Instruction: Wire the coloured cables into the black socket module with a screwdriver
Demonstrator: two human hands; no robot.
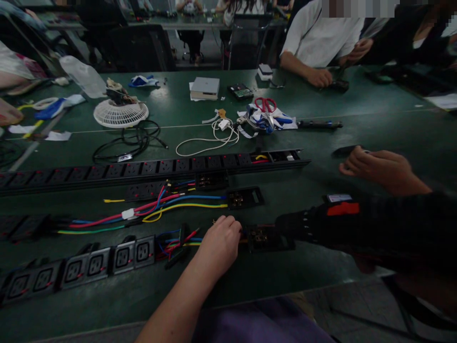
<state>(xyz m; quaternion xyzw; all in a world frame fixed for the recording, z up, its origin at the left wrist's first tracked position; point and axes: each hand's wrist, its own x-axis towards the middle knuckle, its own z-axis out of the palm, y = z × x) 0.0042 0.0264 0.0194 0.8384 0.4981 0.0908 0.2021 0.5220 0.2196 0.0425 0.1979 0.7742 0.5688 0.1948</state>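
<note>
My left hand is closed over the coloured wires, between a row of black sockets and a black terminal block with brass contacts. The wires pass beneath my fingers, which hide part of them. Over the right end of that block lies the front of a black power drill with a red patch. Beyond the drill, my right hand has its fingers curled together beside a dark object. What those fingers hold, if anything, is hidden. The drill covers my right forearm.
A second wired block and a long socket strip lie further back. Behind them are a black cable, a white cord, red-handled scissors and a white fan grille. A co-worker's hand is across the table.
</note>
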